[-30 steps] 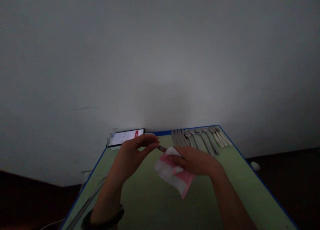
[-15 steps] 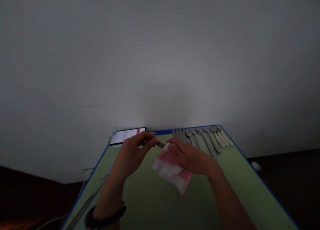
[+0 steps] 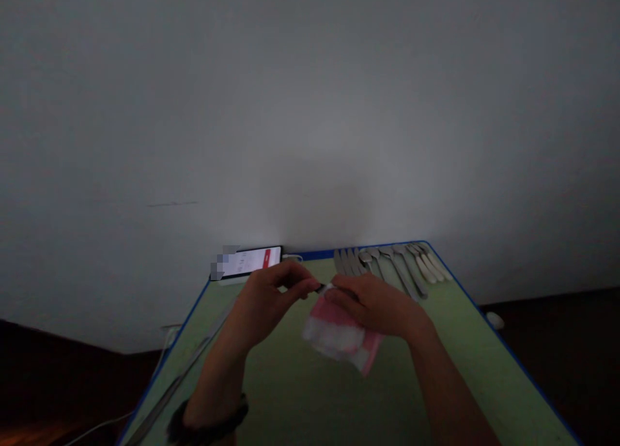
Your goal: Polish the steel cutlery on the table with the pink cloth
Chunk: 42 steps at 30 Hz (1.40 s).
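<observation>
My left hand [image 3: 268,304] is closed in a pinch on the end of a thin dark utensil [image 3: 321,288], held above the green table [image 3: 290,394]. My right hand [image 3: 375,304] grips a pink and white cloth [image 3: 339,336], wrapped round the other part of the utensil, so most of the utensil is hidden. The two hands almost touch over the middle of the table. A dark band sits on my left wrist [image 3: 208,423].
A row of several metal spoons and forks [image 3: 392,265] lies along the table's far right edge. A lit phone [image 3: 249,263] rests at the far left corner against the grey wall. Long metal pieces [image 3: 188,368] lie near the left edge. The room is dim.
My hands have drawn closer together, and the right hand with the cloth has slid along the utensil towards the left hand. The cloth hangs a little lower and flatter.
</observation>
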Motion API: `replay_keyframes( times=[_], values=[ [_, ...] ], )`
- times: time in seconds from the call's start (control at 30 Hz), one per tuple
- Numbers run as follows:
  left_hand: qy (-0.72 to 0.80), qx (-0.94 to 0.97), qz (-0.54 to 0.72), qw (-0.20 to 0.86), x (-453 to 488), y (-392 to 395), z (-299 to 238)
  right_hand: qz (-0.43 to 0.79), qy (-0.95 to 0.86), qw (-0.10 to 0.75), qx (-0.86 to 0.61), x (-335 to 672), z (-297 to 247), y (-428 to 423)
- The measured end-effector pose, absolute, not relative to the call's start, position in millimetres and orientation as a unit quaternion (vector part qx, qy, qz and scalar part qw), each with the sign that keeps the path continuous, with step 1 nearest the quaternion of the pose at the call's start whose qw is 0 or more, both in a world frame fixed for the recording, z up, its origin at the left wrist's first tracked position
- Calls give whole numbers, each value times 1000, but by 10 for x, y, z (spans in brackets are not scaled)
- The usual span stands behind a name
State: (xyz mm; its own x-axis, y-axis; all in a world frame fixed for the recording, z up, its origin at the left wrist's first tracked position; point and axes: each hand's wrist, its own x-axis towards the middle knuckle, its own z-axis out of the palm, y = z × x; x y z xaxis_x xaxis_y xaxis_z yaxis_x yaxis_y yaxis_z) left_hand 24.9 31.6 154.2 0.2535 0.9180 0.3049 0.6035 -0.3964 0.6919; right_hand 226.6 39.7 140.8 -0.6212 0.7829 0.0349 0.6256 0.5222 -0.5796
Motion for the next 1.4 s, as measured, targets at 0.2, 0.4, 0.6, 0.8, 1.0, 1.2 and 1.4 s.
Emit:
replay_keyframes(
  times=[0.2,0.4,0.6,0.8,1.0,1.2,1.4],
  values=[
    [492,771,308,263,296,335,1533,245,-863,130,-423,2214,1446,376],
    [494,781,299,239,333,346,1549,233,-862,134,-430,2192,1400,396],
    [522,771,330,158,282,371,1524,219,-865,162,-421,2202,1387,426],
    [604,681,383,159,-208,395,1503,295,-854,156,-400,2479,1372,503],
    [611,643,435,156,-428,373,1510,327,-836,149,-415,2739,1419,509],
    [583,686,397,180,-125,392,1528,275,-845,143,-434,2611,1428,472],
    [578,675,405,214,86,367,1554,236,-853,189,-426,2354,1356,467]
  ],
)
